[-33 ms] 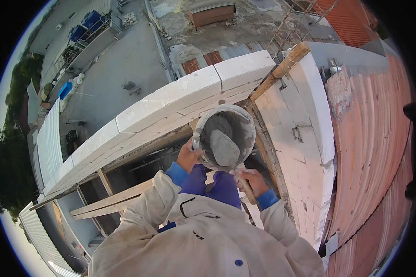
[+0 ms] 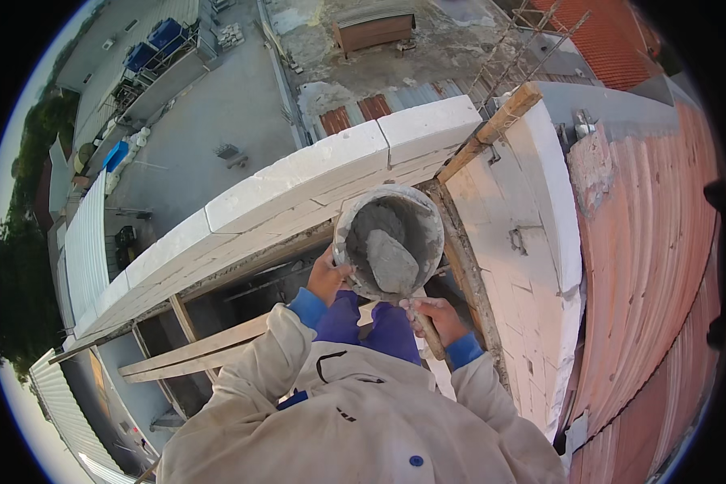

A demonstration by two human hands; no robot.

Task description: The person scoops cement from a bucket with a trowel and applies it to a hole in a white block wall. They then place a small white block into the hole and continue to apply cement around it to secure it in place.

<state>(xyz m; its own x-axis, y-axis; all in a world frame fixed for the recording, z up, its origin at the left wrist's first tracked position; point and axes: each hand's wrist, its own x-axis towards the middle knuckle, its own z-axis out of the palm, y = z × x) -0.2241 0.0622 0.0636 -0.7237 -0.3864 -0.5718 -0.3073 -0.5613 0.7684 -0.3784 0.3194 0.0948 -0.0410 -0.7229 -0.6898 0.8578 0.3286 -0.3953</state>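
I hold a grey, mortar-stained bucket (image 2: 358,234) over my purple-clad legs (image 2: 335,319), with my left hand (image 2: 328,277) closed on its left side. My right hand (image 2: 437,319) grips the wooden handle of a trowel (image 2: 392,263), whose mortar-coated blade rests inside the bucket. Grey mortar lies around the blade. Just beyond the bucket runs a wall of white blocks (image 2: 306,175), and a second block wall (image 2: 528,306) stands to my right.
Wooden planks (image 2: 194,356) span a dark opening below left, beside grey concrete edges. An upright timber (image 2: 500,121) stands at the wall corner, near scaffolding (image 2: 532,32). Rusty corrugated roofing (image 2: 645,266) lies right. Lower rooftops (image 2: 194,121) with blue tanks (image 2: 157,44) lie beyond.
The view has shifted very slightly. My hands, the bucket and the trowel otherwise stay as they were.
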